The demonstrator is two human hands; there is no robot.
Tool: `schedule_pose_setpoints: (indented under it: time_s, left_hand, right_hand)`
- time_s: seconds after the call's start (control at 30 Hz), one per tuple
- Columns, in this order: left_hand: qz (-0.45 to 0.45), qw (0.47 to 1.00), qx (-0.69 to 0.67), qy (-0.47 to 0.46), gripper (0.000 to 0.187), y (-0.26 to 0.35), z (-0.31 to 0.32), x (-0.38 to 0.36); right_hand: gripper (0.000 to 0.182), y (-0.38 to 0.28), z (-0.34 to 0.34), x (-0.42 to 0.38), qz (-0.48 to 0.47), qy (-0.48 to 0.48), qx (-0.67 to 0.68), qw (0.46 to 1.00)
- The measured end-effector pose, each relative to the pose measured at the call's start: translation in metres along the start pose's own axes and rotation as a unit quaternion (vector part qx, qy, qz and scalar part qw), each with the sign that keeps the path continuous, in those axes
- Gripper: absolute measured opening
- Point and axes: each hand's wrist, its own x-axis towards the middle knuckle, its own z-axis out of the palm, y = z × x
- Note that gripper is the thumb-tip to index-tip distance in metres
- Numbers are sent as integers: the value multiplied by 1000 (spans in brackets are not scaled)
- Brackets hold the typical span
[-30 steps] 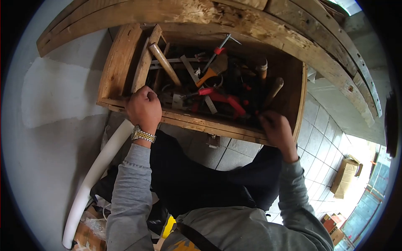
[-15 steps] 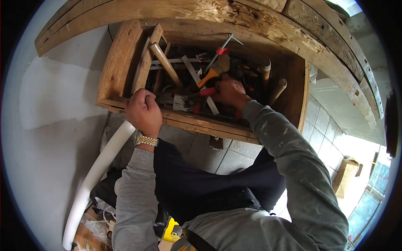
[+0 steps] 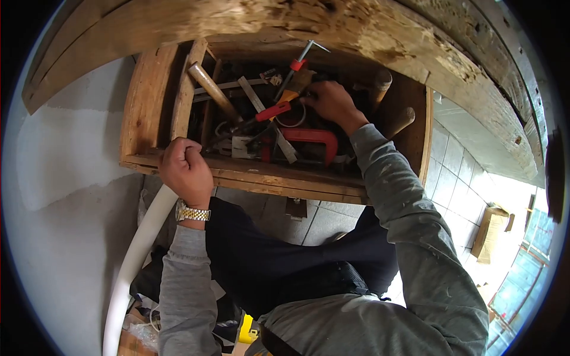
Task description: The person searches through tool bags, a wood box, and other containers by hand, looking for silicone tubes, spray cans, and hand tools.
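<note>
My left hand is closed over the front edge of a wooden drawer, near its left corner. Inside the drawer, my right hand has its fingers curled together beside a yellow-handled paintbrush; what they pinch, if anything, is hidden. Just left of those fingers lies a red-handled tool across a flat metal strip. Nearer the front is a red C-shaped clamp. Behind the brush, a bar clamp with a red collar sticks up. A wooden handle leans on the left divider.
A thick, worn wooden beam overhangs the drawer's far side. Two wooden handles, one of them rounded, stand at the drawer's right end. A white pipe runs down on the left by the wall. A cardboard box is at right.
My right hand has moved up and back from the red-handled tool, which has shifted left. The red C-shaped clamp is now uncovered. My left hand stays on the drawer edge.
</note>
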Motion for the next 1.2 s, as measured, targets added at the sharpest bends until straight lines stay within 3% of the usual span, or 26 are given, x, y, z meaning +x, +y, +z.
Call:
schedule_pose_setpoints:
  time_s: [0.03,0.1,0.13,0.3,0.47,0.6,0.77,0.97,1.2]
  left_hand:
    - [2,1000,2,1,13,0,0,0]
    - [0,1000,-4,-3,13,0,0,0]
    - [-3,1000,-6,-4,14,-1,-1,-1]
    - [-20,999,-22,-22,14,-4,3,0]
    - [2,1000,2,-18,13,1,-2,3]
    - [-15,1000,4,-20,12,-1,-1,-1]
    - [-18,1000,0,-23,12,0,-1,-1]
    - [-12,1000,7,-28,12,0,-2,0]
    - [-13,1000,7,-17,12,3,0,1]
  right_hand:
    - [34,9,1,2,5,-1,-1,1000]
    - [42,35,4,10,-22,137,-68,988]
    - [42,57,1,14,-19,135,-69,988]
    - [43,149,13,6,135,177,80,972]
    - [45,174,14,-12,204,201,243,927]
    - [46,174,5,-58,255,200,396,859]
    - [47,176,9,-88,282,192,475,811]
    - [50,161,-1,-67,255,159,486,821]
    - [53,99,-21,5,138,7,381,914]
